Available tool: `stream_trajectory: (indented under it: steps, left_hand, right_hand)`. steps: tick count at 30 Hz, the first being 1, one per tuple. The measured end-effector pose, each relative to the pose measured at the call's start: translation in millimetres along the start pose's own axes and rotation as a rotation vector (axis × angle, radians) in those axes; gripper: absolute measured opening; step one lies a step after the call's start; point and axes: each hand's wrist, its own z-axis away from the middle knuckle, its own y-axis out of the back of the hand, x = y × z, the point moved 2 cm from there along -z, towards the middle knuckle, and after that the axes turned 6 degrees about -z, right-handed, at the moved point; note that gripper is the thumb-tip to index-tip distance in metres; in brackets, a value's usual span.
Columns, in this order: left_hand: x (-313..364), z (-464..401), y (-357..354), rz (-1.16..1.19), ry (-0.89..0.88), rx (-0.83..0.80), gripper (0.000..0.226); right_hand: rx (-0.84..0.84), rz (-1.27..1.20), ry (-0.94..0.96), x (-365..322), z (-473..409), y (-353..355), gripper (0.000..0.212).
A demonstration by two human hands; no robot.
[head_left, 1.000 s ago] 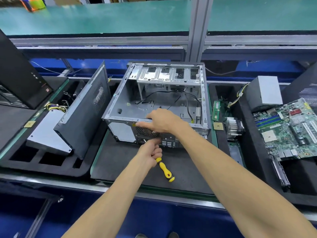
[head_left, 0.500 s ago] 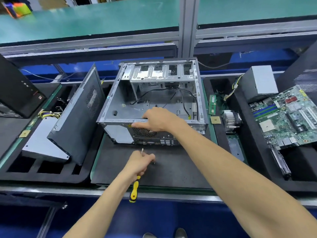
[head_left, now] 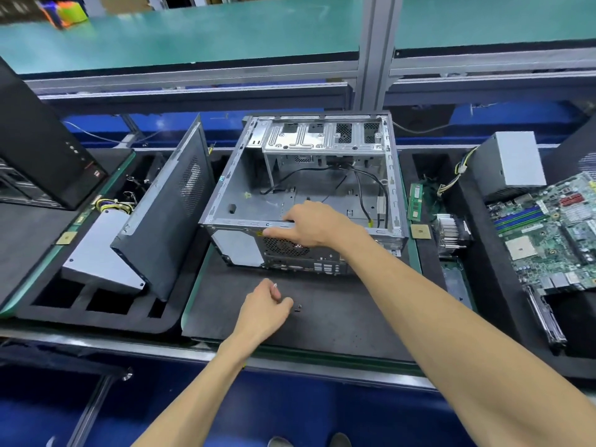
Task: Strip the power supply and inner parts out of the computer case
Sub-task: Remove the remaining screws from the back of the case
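Nearest us, our left hand (head_left: 263, 309) hovers low over the black mat (head_left: 338, 321), in front of the case (head_left: 300, 201). Its fingers are curled around a thin metal tip (head_left: 275, 285) that pokes up past the knuckles; the rest of that tool is hidden, so we cannot tell what it is. Just right of this hand two small dark screws (head_left: 298, 308) lie on the mat.

Beyond them, the case rests on its side in the middle of the mat, open upward, its port panel facing us. Our right hand (head_left: 309, 225) rests on the case's near top rim, fingers straight and pointing left along the edge, gripping nothing. Inside the case we see bare metal floor, a few black cables (head_left: 364, 188) and the drive cage (head_left: 325, 137) at the far end.

Left of the case a dark side panel (head_left: 167, 214) leans against a grey power supply (head_left: 96, 250) in a foam tray (head_left: 106, 317). Right of the case lie a RAM stick (head_left: 415, 201), a CPU chip (head_left: 421, 232), a heatsink (head_left: 450, 233), a motherboard (head_left: 548, 233) and a second power supply (head_left: 511, 159).

Behind the case runs a green surface (head_left: 209, 30).
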Motion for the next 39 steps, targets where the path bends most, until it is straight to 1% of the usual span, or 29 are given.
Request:
stream_trajectory:
  steps: [3,5,8,10,12,15,17,20,22,25,27,29,30,33,36,39]
  left_hand:
    - [-4.1,-5.5,13.1,0.007,-0.013,-0.041,0.013]
    - [-5.4,-10.8,17.8,0.011,-0.043,-0.060,0.009]
    - [-6.9,-17.2,19.6,-0.030,-0.124,-0.007,0.019]
    - [-8.7,-21.8,18.2,-0.102,-0.198,0.046,0.027]
    - [-10.3,-26.2,17.5,-0.146,-0.236,0.061,0.034]
    - [-11.8,-29.4,16.4,-0.157,-0.253,0.052,0.037]
    - [-11.6,-30.2,14.7,-0.166,-0.286,0.050,0.036]
    - [-13.2,-31.9,16.5,-0.188,-0.323,0.055,0.034]
    - [-14.7,-31.8,19.0,-0.194,-0.364,0.065,0.034]
    - [-13.0,-26.6,21.5,-0.142,-0.519,0.057,0.033]
    - [-9.3,-22.1,20.4,-0.153,-0.626,-0.027,0.036]
    - [-8.3,-21.6,15.2,-0.228,-0.689,-0.130,0.040]
    - [-8.7,-22.2,11.7,-0.275,-0.708,-0.152,0.039]
    - [-7.6,-24.4,4.9,-0.363,-0.733,-0.126,0.031]
    - [-4.0,-25.9,2.2,-0.422,-0.727,-0.097,0.028]
    - [-1.9,-28.1,2.7,-0.427,-0.715,-0.083,0.021]
  right_hand:
    - [0.010,-0.035,-0.006,0.7,-0.6,-0.5,0.077]
    - [0.032,-0.047,-0.020,1.0,-1.7,-1.3,0.084]
    - [0.124,-0.069,-0.062,0.0,-0.9,-2.5,0.096]
    - [0.203,-0.079,-0.084,0.8,1.4,-2.8,0.092]
    - [0.230,-0.093,-0.094,2.0,3.2,-2.6,0.083]
    - [0.165,-0.046,-0.103,3.5,3.5,-2.7,0.070]
    - [0.118,-0.046,-0.131,3.6,3.9,-2.0,0.067]
    - [0.035,-0.143,-0.190,3.6,2.9,0.6,0.067]
    - [-0.012,-0.192,-0.233,1.9,2.8,3.2,0.063]
    - [-0.026,-0.246,-0.272,-1.1,2.0,6.8,0.060]
    - [0.000,-0.269,-0.289,-1.4,2.9,8.1,0.056]
    - [0.023,-0.255,-0.288,-2.7,4.2,8.0,0.054]
    - [0.029,-0.238,-0.286,-4.0,4.6,7.7,0.055]
    - [0.048,-0.156,-0.289,-8.2,5.6,6.8,0.058]
    - [0.086,-0.058,-0.295,-11.0,8.2,5.6,0.061]
    - [0.178,0.046,-0.320,-15.8,12.7,5.1,0.066]
